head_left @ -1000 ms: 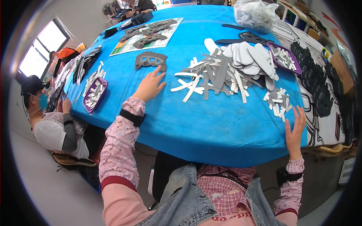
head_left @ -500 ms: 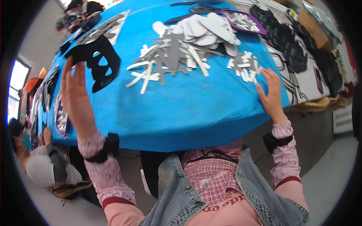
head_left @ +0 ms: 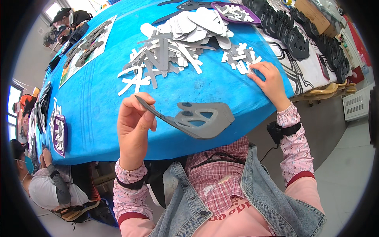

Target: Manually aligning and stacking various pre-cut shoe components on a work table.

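My left hand (head_left: 135,132) pinches one narrow end of a thin, bendy cut-out piece (head_left: 225,118), grey on the side facing me, with several holes through it. The piece is held above the near part of the table, curving to the right. At the right, my right hand (head_left: 270,81) has thumb and forefinger brought together at the edge of a small heap of short white and grey strips (head_left: 239,57). A small white strip (head_left: 249,70) shows between those fingertips.
A blue cloth (head_left: 98,130) covers the table. Long strips (head_left: 162,55) and white rounded flat pieces (head_left: 187,23) are heaped mid-table. Purple trays of strips stand at back (head_left: 258,19) and left (head_left: 56,152). Black cut-out pieces (head_left: 290,39) line the right. Another person (head_left: 59,189) sits at left.
My left hand has moved right and toward me, turning the cut-out piece from its black side to its grey side. My right fingers have closed together at the small strips.
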The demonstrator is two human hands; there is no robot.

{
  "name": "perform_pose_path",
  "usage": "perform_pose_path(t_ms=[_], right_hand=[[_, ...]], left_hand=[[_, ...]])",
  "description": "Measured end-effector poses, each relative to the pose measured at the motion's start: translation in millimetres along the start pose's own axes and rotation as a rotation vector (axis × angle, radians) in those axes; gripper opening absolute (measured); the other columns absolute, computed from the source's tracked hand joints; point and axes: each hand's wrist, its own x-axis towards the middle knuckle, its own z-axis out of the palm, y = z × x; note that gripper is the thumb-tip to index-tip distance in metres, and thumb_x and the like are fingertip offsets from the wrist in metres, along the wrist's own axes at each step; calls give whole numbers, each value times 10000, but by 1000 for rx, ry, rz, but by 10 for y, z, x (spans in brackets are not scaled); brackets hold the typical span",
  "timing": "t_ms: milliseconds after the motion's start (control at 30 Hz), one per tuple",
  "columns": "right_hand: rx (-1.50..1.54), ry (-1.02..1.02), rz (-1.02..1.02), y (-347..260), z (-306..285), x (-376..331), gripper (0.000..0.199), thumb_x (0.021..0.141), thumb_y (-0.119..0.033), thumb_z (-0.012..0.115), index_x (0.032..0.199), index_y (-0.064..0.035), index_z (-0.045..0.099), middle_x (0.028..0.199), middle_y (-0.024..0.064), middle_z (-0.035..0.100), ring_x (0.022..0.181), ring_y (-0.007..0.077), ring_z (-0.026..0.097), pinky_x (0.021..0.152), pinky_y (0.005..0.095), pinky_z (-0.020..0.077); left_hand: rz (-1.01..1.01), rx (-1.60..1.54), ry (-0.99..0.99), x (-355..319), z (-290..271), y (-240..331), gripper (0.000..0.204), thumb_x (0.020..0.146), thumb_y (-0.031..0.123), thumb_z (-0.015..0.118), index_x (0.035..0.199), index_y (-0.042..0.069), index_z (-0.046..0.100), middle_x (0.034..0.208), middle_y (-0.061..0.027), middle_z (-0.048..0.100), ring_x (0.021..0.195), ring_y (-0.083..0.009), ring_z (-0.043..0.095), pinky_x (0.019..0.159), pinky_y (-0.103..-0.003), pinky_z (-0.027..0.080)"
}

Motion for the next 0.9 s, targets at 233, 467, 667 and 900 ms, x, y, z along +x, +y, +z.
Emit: perform_pose_path(t_ms=[233,467,667,900], right_hand=[[-123,121,-60,-101,-20,60,152,813,-144,706,956,-94,704,904,37,636,823,224,611,721,353,469],[99,72,-190,-717,-39,5,257,818,-94,710,1074,-82,701,907,54,609,761,186,594,668,311,490],[589,66,-93,-1177,-216,185,482,765,-149,748,1224,-118,607,1013,49,605,875,216,585,748,344,488],[207,-255,-381,-904,18,133,238,799,-124,705,1026,-78,648,1005,51,627,933,226,600,773,330,475]], left_hand=[[-24,-100,199,-118,11,43,205,927,109,621,1106,77,526,1036,-53,526,801,-95,554,646,-225,480],[287,-31,188,-152,-115,292,198,968,183,574,1134,77,555,972,-36,509,648,-85,504,570,-220,466],[406,300,312,-130,177,488,398,947,141,595,1303,30,456,950,-50,529,672,-90,542,529,-214,504],[499,324,438,-180,173,557,448,950,127,574,1345,11,398,950,-64,520,663,-87,533,509,-204,494]])
